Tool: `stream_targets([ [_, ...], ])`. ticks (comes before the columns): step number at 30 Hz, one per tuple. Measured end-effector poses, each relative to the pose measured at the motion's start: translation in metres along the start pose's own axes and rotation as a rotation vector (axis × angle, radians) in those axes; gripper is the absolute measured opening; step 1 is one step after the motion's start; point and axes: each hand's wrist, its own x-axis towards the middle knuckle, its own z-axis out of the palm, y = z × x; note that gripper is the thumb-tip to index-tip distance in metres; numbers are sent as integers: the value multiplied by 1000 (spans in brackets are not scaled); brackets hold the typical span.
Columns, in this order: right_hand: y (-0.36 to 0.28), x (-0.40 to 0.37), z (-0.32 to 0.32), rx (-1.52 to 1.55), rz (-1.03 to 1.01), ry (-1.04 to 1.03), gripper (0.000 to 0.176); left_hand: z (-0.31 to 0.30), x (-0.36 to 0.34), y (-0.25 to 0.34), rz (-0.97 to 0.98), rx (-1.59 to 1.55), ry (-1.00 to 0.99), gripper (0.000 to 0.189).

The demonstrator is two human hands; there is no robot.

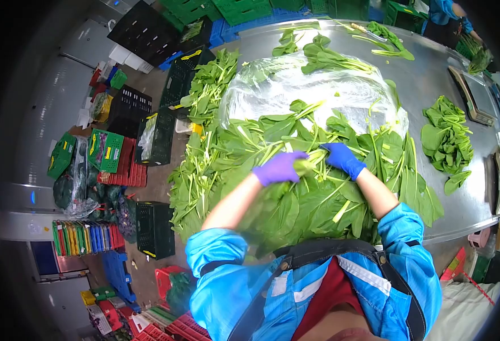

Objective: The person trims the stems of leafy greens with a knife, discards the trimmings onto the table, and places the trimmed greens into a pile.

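Note:
A broad heap of leafy greens point(295, 207) with pale stalks, like choy sum, covers the near part of the metal table. My left hand point(278, 168), in a purple glove, is closed on a few stalks over the middle of the heap; the leaves below it are blurred. Just to its right, my right hand point(345, 161), in a blue glove, curls its fingers onto the stalk ends of the same greens. Its fingertips are partly hidden among them. Beyond both hands, clear plastic film point(312, 85) lies crumpled, with loose greens on top.
A separate pile of greens point(447, 139) lies on the metal table point(417, 74) at right, near scales point(471, 96). Dark crates point(156, 227) line the left side. Green crates point(244, 11) stand at the back. Another person point(446, 14) handles greens at the far right.

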Motion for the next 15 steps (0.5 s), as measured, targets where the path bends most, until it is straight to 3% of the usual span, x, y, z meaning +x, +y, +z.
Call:
stream_targets([
  [2, 2, 1, -2, 55, -4, 40, 36, 32, 20, -13, 2, 20, 4, 58],
  [4, -12, -4, -22, 209, 37, -79, 35, 48, 34, -21, -25, 261, 76, 52],
  [6, -21, -12, -30, 183, 42, -55, 36, 44, 37, -22, 45, 198, 68, 49],
  [9, -47, -30, -51, 472, -145, 271, 38, 20, 16, -12, 145, 90, 151, 48],
  [12, -70, -47, -66, 208, -193, 362, 43, -3, -19, 25, 136, -23, 279, 46],
  [15, -95, -54, -70, 156, -259, 333, 49, -9, -41, 60, 151, -60, 223, 44],
])
